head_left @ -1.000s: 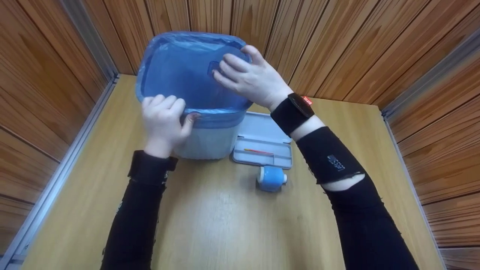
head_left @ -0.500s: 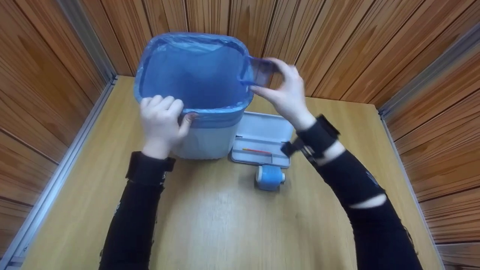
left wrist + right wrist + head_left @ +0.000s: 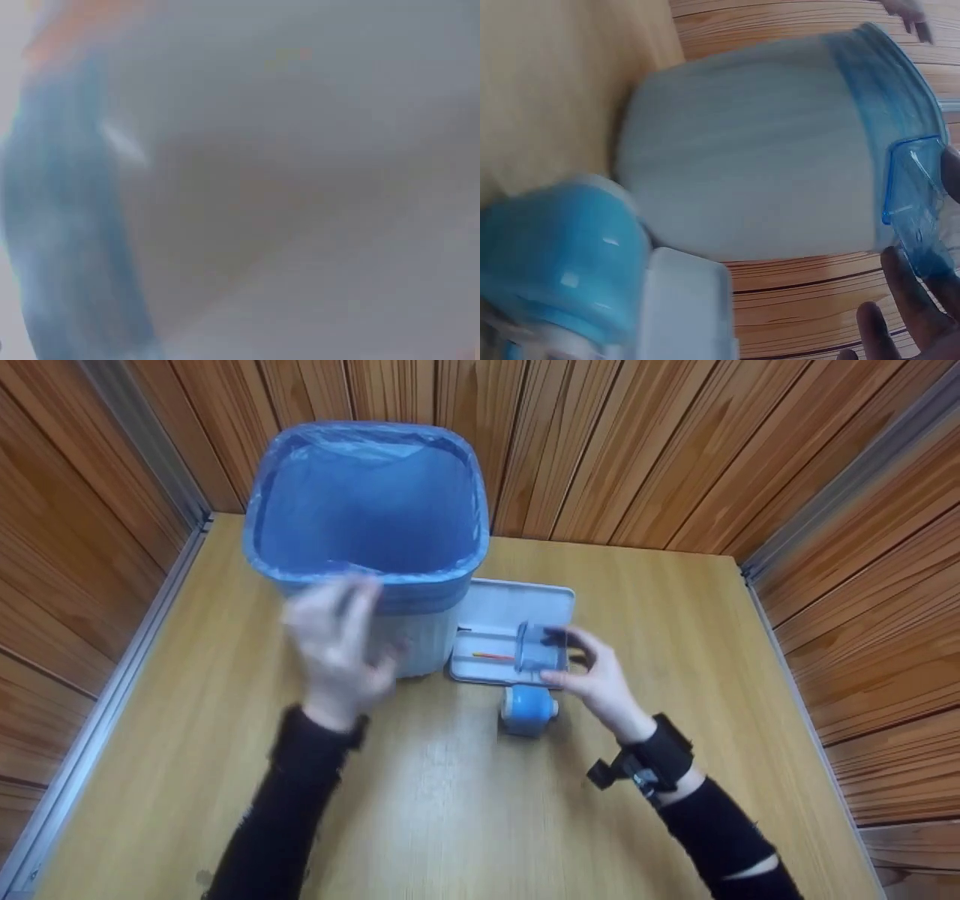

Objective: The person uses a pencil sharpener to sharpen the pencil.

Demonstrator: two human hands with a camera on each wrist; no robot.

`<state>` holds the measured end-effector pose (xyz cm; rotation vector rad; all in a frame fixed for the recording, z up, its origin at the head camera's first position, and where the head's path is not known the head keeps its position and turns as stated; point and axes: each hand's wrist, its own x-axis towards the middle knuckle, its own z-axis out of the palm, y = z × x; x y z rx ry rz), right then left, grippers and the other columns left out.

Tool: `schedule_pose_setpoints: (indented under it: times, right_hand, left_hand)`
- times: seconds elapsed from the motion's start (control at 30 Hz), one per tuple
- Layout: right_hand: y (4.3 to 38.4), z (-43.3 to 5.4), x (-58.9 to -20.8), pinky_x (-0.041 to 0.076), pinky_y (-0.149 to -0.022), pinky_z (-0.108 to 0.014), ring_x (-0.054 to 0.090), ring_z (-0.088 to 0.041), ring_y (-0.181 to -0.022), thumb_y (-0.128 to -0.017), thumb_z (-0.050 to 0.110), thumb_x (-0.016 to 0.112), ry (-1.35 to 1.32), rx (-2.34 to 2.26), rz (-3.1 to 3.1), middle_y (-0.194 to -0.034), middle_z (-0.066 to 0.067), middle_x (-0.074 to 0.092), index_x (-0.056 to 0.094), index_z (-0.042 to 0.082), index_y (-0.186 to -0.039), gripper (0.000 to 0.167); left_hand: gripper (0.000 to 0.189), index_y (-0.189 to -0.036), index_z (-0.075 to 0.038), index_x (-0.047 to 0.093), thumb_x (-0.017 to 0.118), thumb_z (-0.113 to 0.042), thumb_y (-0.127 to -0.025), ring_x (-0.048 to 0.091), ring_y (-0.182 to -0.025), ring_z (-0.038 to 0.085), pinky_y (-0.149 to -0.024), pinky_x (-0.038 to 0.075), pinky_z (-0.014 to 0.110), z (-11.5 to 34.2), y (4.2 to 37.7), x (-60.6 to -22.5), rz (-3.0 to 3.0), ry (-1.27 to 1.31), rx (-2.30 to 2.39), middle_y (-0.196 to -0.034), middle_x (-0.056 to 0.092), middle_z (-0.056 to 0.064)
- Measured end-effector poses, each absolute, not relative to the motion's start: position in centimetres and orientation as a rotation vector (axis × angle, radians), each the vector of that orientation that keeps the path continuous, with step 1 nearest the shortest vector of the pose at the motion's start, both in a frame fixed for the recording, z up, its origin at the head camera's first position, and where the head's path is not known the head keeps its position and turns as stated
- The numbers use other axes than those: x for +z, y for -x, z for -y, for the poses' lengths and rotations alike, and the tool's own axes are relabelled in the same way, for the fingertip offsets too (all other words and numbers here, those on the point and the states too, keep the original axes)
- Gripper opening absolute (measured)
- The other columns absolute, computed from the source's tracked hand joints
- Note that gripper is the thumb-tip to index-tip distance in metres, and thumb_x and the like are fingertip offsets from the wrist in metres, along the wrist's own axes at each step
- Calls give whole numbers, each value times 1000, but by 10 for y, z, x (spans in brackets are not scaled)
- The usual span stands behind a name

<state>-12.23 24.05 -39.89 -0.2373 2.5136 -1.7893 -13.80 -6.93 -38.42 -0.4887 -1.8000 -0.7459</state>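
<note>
A small clear blue plastic box [image 3: 534,646] is pinched between the thumb and fingers of my right hand [image 3: 600,682], above the open pencil case [image 3: 517,604]. In the right wrist view the box [image 3: 915,199] appears in front of the bin's lined rim. Blurred in the head view, my left hand [image 3: 330,649] is in front of the waste bin [image 3: 420,641] with nothing visible in its fingers. A blue plastic liner [image 3: 367,502] covers the bin's rim. Below the case lies a rounded blue device with white ends [image 3: 527,709]. Blur hides detail in the left wrist view.
A slim yellow and red stick, like a pencil [image 3: 493,657], lies in the case. The wooden table [image 3: 442,802] is enclosed by wood-plank walls [image 3: 600,450] at the back and sides. The bin stands near the back left, touching or close to the case.
My right hand has brought the clear blue box out of the bin, then right and down over the pencil case. My left hand has let go of the bin's rim and come slightly nearer.
</note>
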Motion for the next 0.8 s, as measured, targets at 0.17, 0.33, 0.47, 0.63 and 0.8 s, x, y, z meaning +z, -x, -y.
schedule_pose_setpoints:
  times: [0.17, 0.33, 0.47, 0.63, 0.8]
  right_hand:
    - [99, -235, -432, 38, -106, -51, 45, -33, -130, -73, 9, 82, 336, -1669, -2568, -142, -18, 52, 60, 5, -133, 64]
    - [89, -227, -450, 40, -102, -46, 42, -37, -132, -74, 8, 83, 377, -1675, -2538, -145, -21, 46, 61, 3, -132, 62]
    - [87, -225, -457, 39, -107, -56, 37, -42, -136, -76, 11, 83, 399, -1640, -2532, -148, -23, 42, 58, 4, -134, 63]
    - [93, -227, -461, 24, -109, -74, 27, -50, -140, -72, 20, 88, 572, -1374, -2723, -153, -28, 33, 46, 5, -145, 85]
    - [106, -231, -471, 28, -107, -70, 36, -48, -136, -66, 25, 92, 594, -868, -2901, -147, -27, 41, 39, 4, -149, 101]
  left_hand:
    - [71, -135, 4, 53, 78, -35, -81, 55, -119, 41, -103, 45, 56, 27, 100, -419, 2293, 917, -1059, -129, 58, 27]
    - [80, -143, 5, 44, 82, -21, -78, 51, -130, 40, -111, 41, 54, 5, 93, -447, 2568, 947, -1444, -141, 52, 25]
    - [73, -139, 3, 50, 83, -16, -77, 58, -123, 37, -106, 47, 52, 1, 96, -460, 2551, 899, -1592, -136, 58, 22]
    - [68, -133, 1, 54, 84, -16, -75, 62, -115, 34, -99, 52, 47, 7, 101, -469, 2581, 814, -1598, -128, 62, 19]
    - [69, -132, 4, 53, 84, -11, -72, 59, -117, 38, -103, 49, 50, 20, 108, -483, 2744, 632, -1508, -127, 60, 22]
